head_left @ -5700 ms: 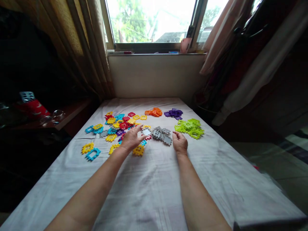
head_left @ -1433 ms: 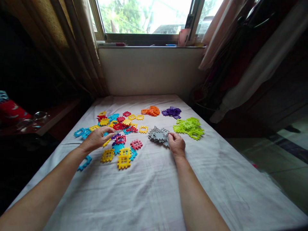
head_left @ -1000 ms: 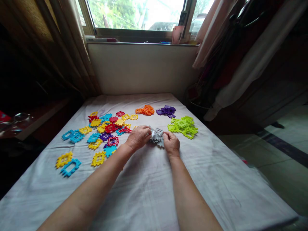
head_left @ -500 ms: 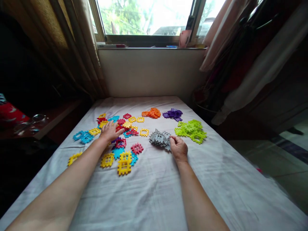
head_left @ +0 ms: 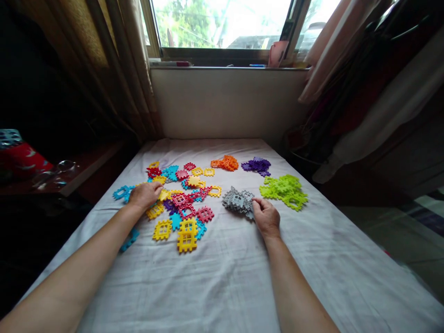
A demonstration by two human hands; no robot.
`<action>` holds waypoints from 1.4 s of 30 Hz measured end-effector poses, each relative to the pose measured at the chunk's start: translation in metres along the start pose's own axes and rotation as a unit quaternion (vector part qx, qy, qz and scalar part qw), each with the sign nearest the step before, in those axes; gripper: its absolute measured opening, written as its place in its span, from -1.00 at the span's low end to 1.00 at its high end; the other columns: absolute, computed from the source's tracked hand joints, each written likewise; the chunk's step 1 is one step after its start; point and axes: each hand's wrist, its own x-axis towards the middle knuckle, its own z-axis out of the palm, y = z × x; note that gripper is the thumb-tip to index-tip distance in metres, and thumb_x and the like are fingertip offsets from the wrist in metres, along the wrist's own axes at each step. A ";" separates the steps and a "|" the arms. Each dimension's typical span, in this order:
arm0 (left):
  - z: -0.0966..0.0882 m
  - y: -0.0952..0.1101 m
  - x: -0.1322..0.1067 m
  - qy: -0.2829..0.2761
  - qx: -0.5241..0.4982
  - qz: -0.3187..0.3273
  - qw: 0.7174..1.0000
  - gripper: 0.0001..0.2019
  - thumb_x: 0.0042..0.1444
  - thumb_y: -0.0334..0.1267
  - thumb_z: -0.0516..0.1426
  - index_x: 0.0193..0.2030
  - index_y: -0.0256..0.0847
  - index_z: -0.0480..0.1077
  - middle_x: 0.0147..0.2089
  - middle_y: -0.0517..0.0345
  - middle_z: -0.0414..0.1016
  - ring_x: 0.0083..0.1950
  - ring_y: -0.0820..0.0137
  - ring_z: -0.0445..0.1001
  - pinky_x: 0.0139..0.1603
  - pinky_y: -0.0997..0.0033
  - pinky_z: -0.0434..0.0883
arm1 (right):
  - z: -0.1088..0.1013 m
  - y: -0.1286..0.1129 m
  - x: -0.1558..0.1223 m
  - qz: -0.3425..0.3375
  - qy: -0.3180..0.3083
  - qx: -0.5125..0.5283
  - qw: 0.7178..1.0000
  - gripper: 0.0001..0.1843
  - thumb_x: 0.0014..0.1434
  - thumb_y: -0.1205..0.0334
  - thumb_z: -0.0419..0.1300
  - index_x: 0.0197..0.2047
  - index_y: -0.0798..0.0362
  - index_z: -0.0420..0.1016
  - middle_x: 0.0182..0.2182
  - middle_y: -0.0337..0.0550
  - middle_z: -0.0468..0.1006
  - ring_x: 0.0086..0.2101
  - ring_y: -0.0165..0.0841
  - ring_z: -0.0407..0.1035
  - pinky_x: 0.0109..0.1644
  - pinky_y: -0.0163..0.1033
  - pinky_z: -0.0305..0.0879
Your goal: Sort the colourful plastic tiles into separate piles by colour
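Note:
A white sheet (head_left: 222,277) covers the surface in front of me. My left hand (head_left: 144,195) lies curled on a mixed scatter of flat plastic waffle tiles (head_left: 180,199) in yellow, red, blue and purple; what its fingers grip is hidden. My right hand (head_left: 266,216) rests beside a small pile of grey tiles (head_left: 237,200), its fingers pinched at the pile's right edge. Sorted heaps lie beyond: orange (head_left: 225,163), purple (head_left: 257,165) and lime green (head_left: 285,189).
A wall and a window sill (head_left: 225,67) with a pink cup (head_left: 277,53) stand behind the sheet. Curtains hang left and right. A dark shelf (head_left: 69,171) with glass items is at the left. The floor drops away on the right.
My left hand went to the grey pile a second ago, then swung back left onto the mixed tiles and now sits lower left in them. My right hand stayed at the grey pile.

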 end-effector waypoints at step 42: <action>-0.028 0.151 -0.031 0.090 -0.194 0.315 0.925 -0.83 0.25 -0.16 0.08 -0.19 -0.10 0.48 -0.07 0.14 0.58 -0.09 0.36 0.53 -0.08 0.39 0.41 | 0.000 -0.001 0.001 -0.007 -0.016 -0.004 1.000 -0.64 0.13 0.07 0.05 -0.27 0.00 0.65 -0.24 -0.06 0.67 -0.19 -0.22 0.51 -0.05 -0.18 0.38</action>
